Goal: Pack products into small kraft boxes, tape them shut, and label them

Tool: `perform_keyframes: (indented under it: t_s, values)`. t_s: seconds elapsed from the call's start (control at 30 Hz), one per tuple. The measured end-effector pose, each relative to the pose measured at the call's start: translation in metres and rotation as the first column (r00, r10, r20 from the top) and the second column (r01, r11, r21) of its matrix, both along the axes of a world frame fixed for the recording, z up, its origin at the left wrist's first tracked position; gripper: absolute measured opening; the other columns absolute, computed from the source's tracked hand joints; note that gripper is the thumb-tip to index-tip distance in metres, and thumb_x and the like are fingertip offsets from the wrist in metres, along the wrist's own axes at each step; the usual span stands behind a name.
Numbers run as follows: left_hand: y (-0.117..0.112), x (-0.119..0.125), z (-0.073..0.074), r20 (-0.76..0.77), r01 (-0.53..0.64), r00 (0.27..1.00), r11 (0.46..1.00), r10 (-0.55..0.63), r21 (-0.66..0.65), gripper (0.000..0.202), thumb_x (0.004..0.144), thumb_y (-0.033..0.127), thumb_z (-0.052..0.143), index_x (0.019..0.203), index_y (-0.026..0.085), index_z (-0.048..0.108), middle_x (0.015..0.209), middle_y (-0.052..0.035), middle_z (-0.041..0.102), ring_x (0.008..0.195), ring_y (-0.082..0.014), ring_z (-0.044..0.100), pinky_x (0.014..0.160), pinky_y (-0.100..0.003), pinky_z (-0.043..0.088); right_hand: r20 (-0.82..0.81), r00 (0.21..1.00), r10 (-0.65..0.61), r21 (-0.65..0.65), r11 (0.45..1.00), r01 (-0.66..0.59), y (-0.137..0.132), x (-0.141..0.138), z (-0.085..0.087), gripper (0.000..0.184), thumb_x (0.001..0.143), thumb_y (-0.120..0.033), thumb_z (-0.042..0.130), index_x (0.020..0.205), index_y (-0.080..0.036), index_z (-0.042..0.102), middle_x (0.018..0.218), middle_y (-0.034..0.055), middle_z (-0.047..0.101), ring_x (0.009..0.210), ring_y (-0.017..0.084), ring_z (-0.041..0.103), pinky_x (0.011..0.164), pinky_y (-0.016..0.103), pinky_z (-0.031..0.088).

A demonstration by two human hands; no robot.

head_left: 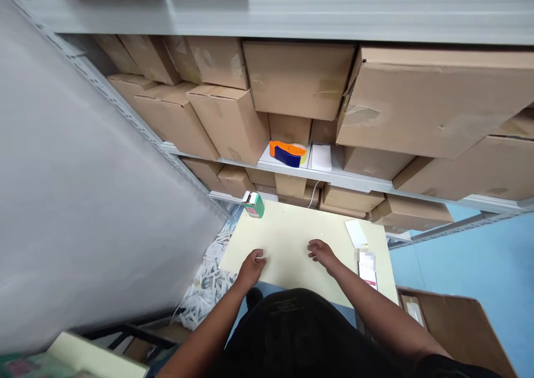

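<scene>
I look steeply down at a small pale yellow table. My left hand rests on its near left edge, fingers curled loosely downward, nothing in it. My right hand lies on the tabletop near the middle, fingers bent and apart, holding nothing. A small green box stands at the table's far left corner. A white card and a phone lie along the right edge, beside my right forearm.
Metal shelving packed with cardboard boxes rises behind the table. An orange and blue tape dispenser sits on a shelf. White packets litter the floor at left, beside a grey wall panel. An open cardboard box stands at right.
</scene>
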State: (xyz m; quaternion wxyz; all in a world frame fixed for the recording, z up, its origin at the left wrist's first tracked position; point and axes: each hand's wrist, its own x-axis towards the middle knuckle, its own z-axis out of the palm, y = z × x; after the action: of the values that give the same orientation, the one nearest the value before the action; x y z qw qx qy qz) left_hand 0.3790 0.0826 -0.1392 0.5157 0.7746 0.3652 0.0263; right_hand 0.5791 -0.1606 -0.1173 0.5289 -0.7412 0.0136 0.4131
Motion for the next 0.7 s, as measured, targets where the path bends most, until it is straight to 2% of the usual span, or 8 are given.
perform_keyframes:
  t_s: [0.13, 0.23, 0.4, 0.53, 0.63, 0.7]
  values:
    - [-0.015, -0.007, 0.023, 0.043, -0.055, 0.998, 0.998, 0.054, 0.023, 0.04, 0.079, 0.044, 0.063, 0.109, 0.019, 0.067, 0.115, -0.0113, 0.071, 0.087, -0.0205, 0.07, 0.088, -0.036, 0.054, 0.016, 0.999, 0.048, 0.008, 0.999, -0.048, -0.004, 0.002, 0.008, 0.027, 0.082, -0.035, 0.067, 0.104, -0.019, 0.066, 0.109, 0.0089, 0.07, 0.083, 0.018, 0.071, 0.071, 0.029, 0.052]
    - [-0.018, -0.022, 0.034, 0.075, -0.124, 0.99, 0.992, 0.122, 0.023, 0.038, 0.08, 0.042, 0.062, 0.11, 0.019, 0.067, 0.114, -0.0103, 0.072, 0.088, -0.0203, 0.069, 0.089, -0.036, 0.054, 0.04, 0.995, 0.087, 0.025, 0.996, -0.088, 0.001, 0.001, 0.012, 0.025, 0.081, -0.035, 0.067, 0.102, -0.02, 0.068, 0.106, 0.0079, 0.072, 0.082, 0.018, 0.071, 0.071, 0.029, 0.053]
    - [-0.018, -0.062, 0.043, 0.109, -0.201, 0.974, 0.98, 0.198, 0.013, 0.035, 0.081, 0.039, 0.062, 0.109, 0.019, 0.067, 0.112, -0.0089, 0.072, 0.086, -0.0196, 0.068, 0.087, -0.035, 0.054, 0.078, 0.986, 0.15, 0.012, 0.988, -0.152, 0.023, -0.008, 0.016, 0.025, 0.077, -0.036, 0.068, 0.097, -0.02, 0.069, 0.104, 0.0082, 0.073, 0.081, 0.019, 0.072, 0.071, 0.03, 0.054]
    - [-0.008, -0.101, 0.048, 0.104, -0.218, 0.97, 0.976, 0.218, -0.013, 0.034, 0.081, 0.037, 0.064, 0.11, 0.018, 0.067, 0.112, -0.0092, 0.072, 0.089, -0.0201, 0.068, 0.087, -0.034, 0.054, 0.139, 0.975, 0.175, -0.008, 0.984, -0.176, 0.049, -0.031, 0.018, 0.027, 0.075, -0.038, 0.066, 0.094, -0.02, 0.069, 0.1, 0.0085, 0.074, 0.08, 0.021, 0.073, 0.069, 0.032, 0.055]
    - [0.003, -0.128, 0.05, 0.093, -0.199, 0.975, 0.98, 0.2, -0.022, 0.033, 0.082, 0.036, 0.063, 0.11, 0.019, 0.067, 0.112, -0.0092, 0.072, 0.092, -0.0213, 0.069, 0.088, -0.034, 0.054, 0.301, 0.937, 0.177, -0.024, 0.984, -0.178, 0.066, -0.047, 0.026, 0.026, 0.075, -0.042, 0.063, 0.092, -0.023, 0.069, 0.094, 0.0083, 0.075, 0.081, 0.026, 0.074, 0.07, 0.037, 0.056]
    - [0.012, -0.143, 0.05, 0.09, -0.173, 0.981, 0.985, 0.174, -0.016, 0.031, 0.082, 0.035, 0.062, 0.108, 0.019, 0.067, 0.111, -0.0086, 0.073, 0.094, -0.0219, 0.069, 0.088, -0.034, 0.054, 0.47, 0.869, 0.153, -0.038, 0.987, -0.154, 0.077, -0.046, 0.043, 0.024, 0.078, -0.045, 0.061, 0.091, -0.026, 0.069, 0.093, 0.0079, 0.076, 0.086, 0.03, 0.073, 0.076, 0.043, 0.057]
